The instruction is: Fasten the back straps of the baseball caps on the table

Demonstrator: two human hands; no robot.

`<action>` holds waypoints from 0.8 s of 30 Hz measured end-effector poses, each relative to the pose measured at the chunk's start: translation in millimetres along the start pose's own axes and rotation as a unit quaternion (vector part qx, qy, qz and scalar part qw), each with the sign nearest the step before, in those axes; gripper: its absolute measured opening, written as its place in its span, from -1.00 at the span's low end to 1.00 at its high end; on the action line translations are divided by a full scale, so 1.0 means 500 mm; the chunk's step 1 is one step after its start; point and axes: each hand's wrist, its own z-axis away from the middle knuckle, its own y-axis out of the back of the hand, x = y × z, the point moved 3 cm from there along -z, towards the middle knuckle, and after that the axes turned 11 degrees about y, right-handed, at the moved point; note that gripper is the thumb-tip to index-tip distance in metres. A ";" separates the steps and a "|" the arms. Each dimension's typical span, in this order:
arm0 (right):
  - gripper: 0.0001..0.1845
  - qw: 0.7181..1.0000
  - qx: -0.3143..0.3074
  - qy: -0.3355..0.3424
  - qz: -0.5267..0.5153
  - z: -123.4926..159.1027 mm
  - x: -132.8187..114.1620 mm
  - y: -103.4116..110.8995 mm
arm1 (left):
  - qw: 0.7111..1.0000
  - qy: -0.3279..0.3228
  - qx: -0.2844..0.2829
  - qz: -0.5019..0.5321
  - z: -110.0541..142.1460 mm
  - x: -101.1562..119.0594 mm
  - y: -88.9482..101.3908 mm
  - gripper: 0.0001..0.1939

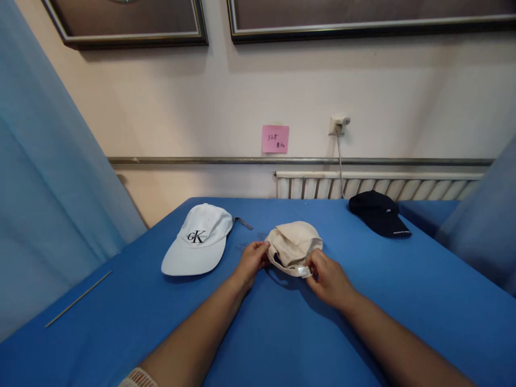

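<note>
A beige baseball cap (296, 236) sits in the middle of the blue-covered table (258, 333), its strap side toward me. My left hand (252, 260) pinches the cap's left edge between thumb and fingers. On the other side, my right hand (328, 277) is closed on the strap's right end, next to a small pale tag or buckle (303, 271). The cap's brim is hidden behind its crown. To the left lies a white cap (201, 242) with black letters on its front and a loose dark strap behind. A black cap (377, 212) rests at the far right.
A thin stick (78, 299) lies near the table's left edge. Blue curtains (52, 161) hang at both sides. Behind the table are a wall rail (201, 160), a radiator (374, 185), a socket with a plugged-in cable (337, 126) and a pink note (275, 139).
</note>
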 end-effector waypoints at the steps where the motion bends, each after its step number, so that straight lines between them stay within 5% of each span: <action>1: -0.80 1.000 -0.024 0.001 -0.004 -0.001 -0.003 -0.002 | 0.999 0.017 -0.018 0.040 0.000 -0.002 0.000 -0.77; 6: -0.83 0.994 -0.094 0.015 -0.051 -0.003 -0.025 0.002 | 0.983 0.060 -0.069 0.161 -0.001 0.007 0.001 -0.87; 10: -0.87 0.997 -0.047 -0.010 -0.059 0.001 -0.024 0.007 | 0.988 0.080 -0.079 0.108 0.002 0.012 0.000 -0.83; 14: -0.82 0.998 0.015 -0.052 -0.027 0.004 0.001 0.002 | 0.993 0.027 0.047 -0.107 0.001 0.012 0.012 -0.75; 17: -0.81 0.997 0.019 -0.072 -0.017 0.004 0.018 -0.005 | 0.976 -0.041 0.129 -0.170 0.003 0.024 0.020 -0.69; 20: -0.83 0.996 0.022 -0.083 -0.021 0.003 0.025 -0.007 | 0.926 -0.155 0.138 -0.315 0.019 0.045 0.009 -0.81; 24: -0.82 0.995 0.015 -0.095 -0.031 0.002 0.021 -0.012 | 0.810 -0.253 0.114 -0.517 0.042 0.049 -0.015 -0.90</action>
